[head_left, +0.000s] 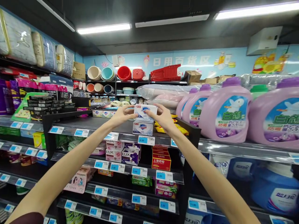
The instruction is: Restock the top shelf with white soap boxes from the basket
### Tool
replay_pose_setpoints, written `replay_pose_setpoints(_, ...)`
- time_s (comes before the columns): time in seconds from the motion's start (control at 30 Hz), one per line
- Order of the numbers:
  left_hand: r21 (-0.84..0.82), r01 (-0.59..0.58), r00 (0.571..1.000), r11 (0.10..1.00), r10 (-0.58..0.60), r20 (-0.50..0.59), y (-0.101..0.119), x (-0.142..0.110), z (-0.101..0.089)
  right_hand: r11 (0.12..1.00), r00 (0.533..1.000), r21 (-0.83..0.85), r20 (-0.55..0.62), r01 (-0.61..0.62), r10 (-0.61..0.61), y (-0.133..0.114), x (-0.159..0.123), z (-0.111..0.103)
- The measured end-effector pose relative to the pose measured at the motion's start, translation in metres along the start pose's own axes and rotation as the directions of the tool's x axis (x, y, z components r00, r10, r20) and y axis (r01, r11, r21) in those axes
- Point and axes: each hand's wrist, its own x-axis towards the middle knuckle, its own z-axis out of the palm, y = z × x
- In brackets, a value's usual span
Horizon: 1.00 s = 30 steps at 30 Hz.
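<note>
Quickly, from the left: clear-wrapped bundles are lined up in the upper left of the frame, with black boxes stacked below them. Left of centre, small white boxes are set at the back of a dark shelf. Just right of these, the left hand is seen, its fingers pinched on the left end of a Safeguard box, held at frame centre. LUX boxes are shelved below. Right under the held box, a similar box is stood near the shelf's front edge; whether the two touch cannot be told. A red box is shelved lower down. The held box's right end is gripped by the right hand. Yellow packs are laid just beside that hand. Pale purple bottles are ranged at the right, blue bottles below, lower right.
</note>
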Motion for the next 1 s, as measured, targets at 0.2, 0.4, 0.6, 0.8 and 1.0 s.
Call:
replay_pose_setpoints(0.2, 0.035, 0.011, 1.000, 0.999, -0.011, -0.003, -0.018, -0.007, -0.002, 0.998, 0.998, -0.029, 0.010, 0.060, -0.060, 0.016, -0.014, 0.013)
replay_pose_setpoints(0.4, 0.201, -0.001, 0.999, 0.980, 0.009, -0.038, -0.029, -0.008, 0.000, 0.946, 0.991, -0.325, -0.125, -0.005, -0.038, 0.018, -0.016, 0.013)
replay_pose_setpoints(0.6, 0.184, 0.048, 0.990, 0.982, -0.071, 0.121, -0.036, 0.003, 0.002, 0.993, 0.996, -0.086, 0.025, -0.085, 0.087, 0.029, -0.005, 0.006)
replay_pose_setpoints(0.8, 0.231, 0.092, 0.978, 0.969, -0.130, 0.160, -0.038, 0.006, 0.010, 0.985, 0.979, 0.109, 0.167, -0.133, 0.113, 0.039, 0.002, 0.009)
replay_pose_setpoints(1.0, 0.214, 0.088, 0.965, 0.973, -0.136, 0.223, -0.034, 0.005, 0.015, 0.993, 0.982, 0.026, 0.152, -0.114, 0.109, 0.047, 0.004, 0.012)
